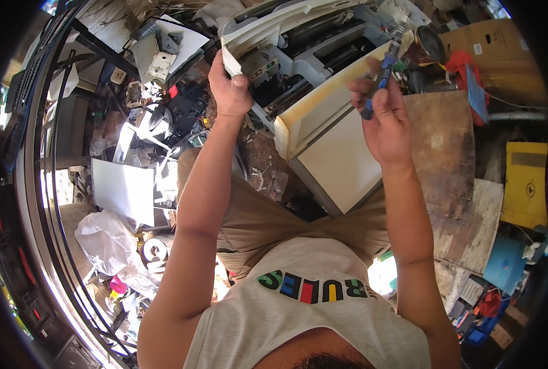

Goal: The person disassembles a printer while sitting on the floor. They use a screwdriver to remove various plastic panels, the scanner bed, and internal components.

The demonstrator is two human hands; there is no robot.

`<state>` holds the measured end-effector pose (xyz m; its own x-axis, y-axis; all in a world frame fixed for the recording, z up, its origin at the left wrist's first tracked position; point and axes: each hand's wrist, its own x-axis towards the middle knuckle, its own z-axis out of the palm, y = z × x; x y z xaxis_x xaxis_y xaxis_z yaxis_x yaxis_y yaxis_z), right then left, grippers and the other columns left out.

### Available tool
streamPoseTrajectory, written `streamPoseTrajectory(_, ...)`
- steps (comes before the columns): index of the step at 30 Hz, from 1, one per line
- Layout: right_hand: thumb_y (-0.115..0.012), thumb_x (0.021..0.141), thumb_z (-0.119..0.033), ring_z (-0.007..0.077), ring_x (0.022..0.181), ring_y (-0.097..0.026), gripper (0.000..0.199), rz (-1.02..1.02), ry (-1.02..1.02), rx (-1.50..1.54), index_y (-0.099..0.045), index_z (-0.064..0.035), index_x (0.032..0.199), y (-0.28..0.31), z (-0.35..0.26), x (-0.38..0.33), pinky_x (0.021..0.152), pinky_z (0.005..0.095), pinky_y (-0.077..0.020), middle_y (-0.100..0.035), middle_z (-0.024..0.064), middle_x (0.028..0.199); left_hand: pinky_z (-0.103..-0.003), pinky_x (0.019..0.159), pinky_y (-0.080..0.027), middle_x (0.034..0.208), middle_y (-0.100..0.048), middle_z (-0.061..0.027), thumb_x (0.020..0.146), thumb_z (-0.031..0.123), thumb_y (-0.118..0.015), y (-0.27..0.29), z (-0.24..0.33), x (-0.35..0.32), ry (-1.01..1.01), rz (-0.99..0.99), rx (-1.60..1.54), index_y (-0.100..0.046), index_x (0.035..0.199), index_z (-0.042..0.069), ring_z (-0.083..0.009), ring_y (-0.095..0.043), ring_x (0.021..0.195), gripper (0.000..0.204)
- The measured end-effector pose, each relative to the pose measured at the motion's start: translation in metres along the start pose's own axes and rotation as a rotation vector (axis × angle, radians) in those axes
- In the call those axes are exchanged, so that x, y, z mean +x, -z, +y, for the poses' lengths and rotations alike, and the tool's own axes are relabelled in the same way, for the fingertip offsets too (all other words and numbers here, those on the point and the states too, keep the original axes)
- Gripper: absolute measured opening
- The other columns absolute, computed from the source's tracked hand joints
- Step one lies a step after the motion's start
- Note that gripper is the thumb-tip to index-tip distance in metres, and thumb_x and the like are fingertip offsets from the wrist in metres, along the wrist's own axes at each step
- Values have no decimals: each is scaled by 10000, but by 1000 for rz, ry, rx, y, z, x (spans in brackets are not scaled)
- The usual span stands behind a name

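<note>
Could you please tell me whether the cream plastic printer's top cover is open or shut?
Open: the left hand holds the cream plastic printer's cover raised, exposing grey insides.

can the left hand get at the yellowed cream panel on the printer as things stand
Probably not at once: the left hand is clamped on the grey printer cover. The yellowed cream panel lies close, with nothing between them, once it lets go.

This is a cluttered repair or scrap workshop for old office machines. A beige printer [323, 117] lies opened up on a worn wooden board [449, 184], while loose circuit parts [157, 61], plastic panels [123, 190], cables and cardboard boxes [495, 43] crowd the floor all around.
</note>
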<state>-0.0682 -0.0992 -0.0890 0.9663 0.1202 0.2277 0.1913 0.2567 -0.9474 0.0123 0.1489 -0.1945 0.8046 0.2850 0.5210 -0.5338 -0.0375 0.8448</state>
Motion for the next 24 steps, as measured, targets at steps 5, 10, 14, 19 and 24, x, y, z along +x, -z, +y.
streamPoseTrajectory(5, -560, 925, -43, 116, 889, -554, 201, -290, 31, -270, -559, -38, 1126, -13, -12, 47, 845, 308, -447, -638, 31, 921, -330, 869, -489, 1006, -661, -112, 664, 968, -491, -1, 0, 0, 10, 8, 20, -573, 1214, -75, -182, -605, 948, 1181)
streamPoseTrajectory(10, -698, 794, -20, 203, 688, -570, 233, -558, 233, -941, -736, -83, 1016, -44, -7, 95, 650, 298, -466, -607, 62, 791, -339, 856, -495, 997, -660, -116, 653, 964, -520, 0, -4, 0, 20, 21, -28, -576, 1203, -80, -184, -608, 936, 1180)
streamPoseTrajectory(14, -739, 709, -47, 319, 828, -676, 384, -546, 389, -1175, -748, -115, 1087, -40, 24, 110, 725, 381, -538, -705, 126, 891, -337, 855, -496, 1008, -662, -116, 658, 943, -556, -9, -1, 0, 44, 23, -78, -580, 1183, -81, -181, -608, 945, 1151)
streamPoseTrajectory(19, -740, 705, -112, 332, 857, -668, 340, -546, 350, -1340, -763, -143, 1042, -52, 38, 120, 787, 424, -538, -708, 110, 922, -332, 814, -512, 959, -667, -100, 619, 923, -627, 1, 9, 2, 66, 37, -109, -588, 1150, -71, -162, -610, 904, 1128)
streamPoseTrajectory(24, -712, 668, -57, 315, 858, -669, 270, -533, 319, -1341, -774, -154, 912, -49, 34, 122, 793, 414, -517, -706, 86, 879, -401, 883, -519, 996, -677, -207, 592, 560, -783, -2, 7, 1, 92, 11, -33, -587, 1169, -59, -285, -669, 955, 869)
